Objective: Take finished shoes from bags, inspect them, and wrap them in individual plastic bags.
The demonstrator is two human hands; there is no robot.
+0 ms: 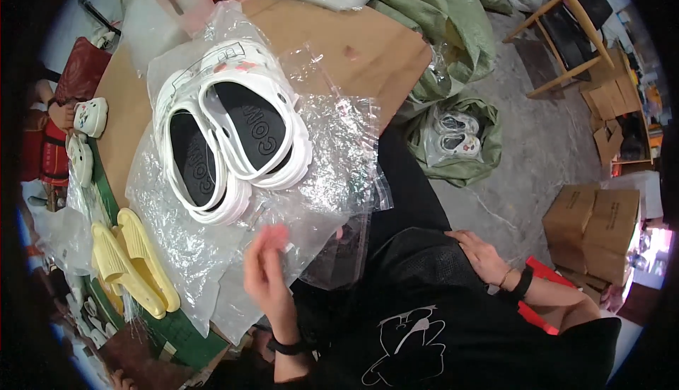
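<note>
A pair of white clogs [228,151] is being supported by the brown bench [318,29], on top of crumpled clear plastic [346,149]. The toes are being pointed away from the hands, with the heel ends being turned back toward them. The long axis of the pair is being slanted slightly, from the far left at the toes to the nearer right at the heels. Both clogs are being kept side by side, soles down, their black insoles being exposed upward. Whether the toes are being enclosed by the plastic cannot be told.

The pair is being placed just beyond the left hand [269,277] and slightly to its left, well apart from the right hand [482,257]. The left hand is being held near the heels, its fingers being blurred; a pinkish-red patch [274,234] is being seen at the fingertips, but whether anything is being gripped cannot be told. The right hand is being rested, loose and unclenched, on black cloth [424,248].

To the left of the left hand, yellow slides [157,277] are being set at the bench's edge. Beyond the right hand, bagged clogs [456,139] are being held by a green sack [488,153] on the floor [530,171].
</note>
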